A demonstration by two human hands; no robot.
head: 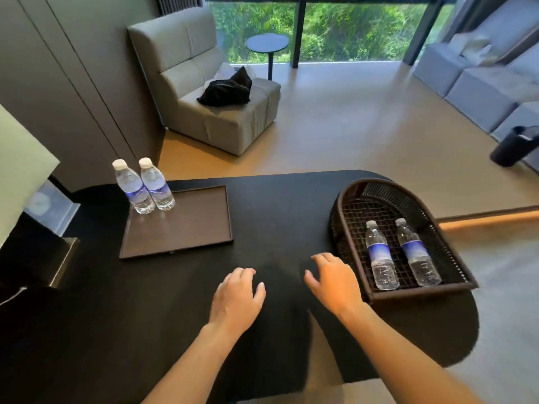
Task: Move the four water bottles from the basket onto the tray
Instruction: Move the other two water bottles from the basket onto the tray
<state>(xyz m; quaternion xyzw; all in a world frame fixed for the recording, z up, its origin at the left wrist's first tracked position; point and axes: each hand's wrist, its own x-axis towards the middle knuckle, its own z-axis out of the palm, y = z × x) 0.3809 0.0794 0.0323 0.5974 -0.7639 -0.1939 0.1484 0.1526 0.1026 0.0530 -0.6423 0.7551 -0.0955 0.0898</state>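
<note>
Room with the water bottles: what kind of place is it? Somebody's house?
Probably a hotel room or lounge: a grey armchair by a big window, and matching water bottles set out on a serving tray.

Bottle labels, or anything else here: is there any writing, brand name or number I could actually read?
None can be read.
Bottles on the tray: blue-and-white labels, print too blurred to read.
Bottles in the basket: same blue labels, marks too small and blurred.
Tray, basket, table: no writing visible.

two bottles (145,186) on tray (186,231), two in basket (347,225)
</note>
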